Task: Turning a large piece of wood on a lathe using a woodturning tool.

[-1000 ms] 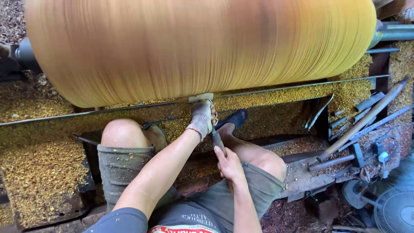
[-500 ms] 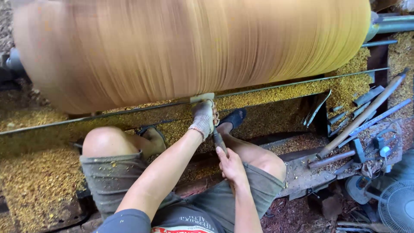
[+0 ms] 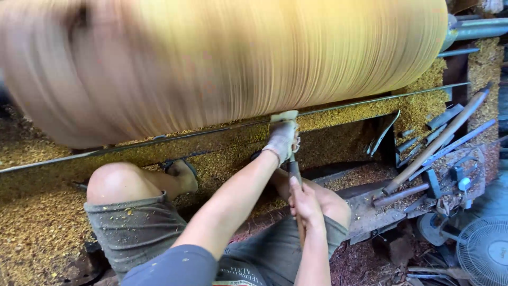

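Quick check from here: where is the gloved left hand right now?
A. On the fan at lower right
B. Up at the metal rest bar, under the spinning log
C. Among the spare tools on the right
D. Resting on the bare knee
B: the left hand, in a pale work glove, sits at the rest bar just below the spinning log, while the bare right hand grips the tool handle lower down.

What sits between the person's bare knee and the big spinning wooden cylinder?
In the head view, a long metal rest bar and a band of yellow wood shavings lie between the knee and the spinning cylinder.
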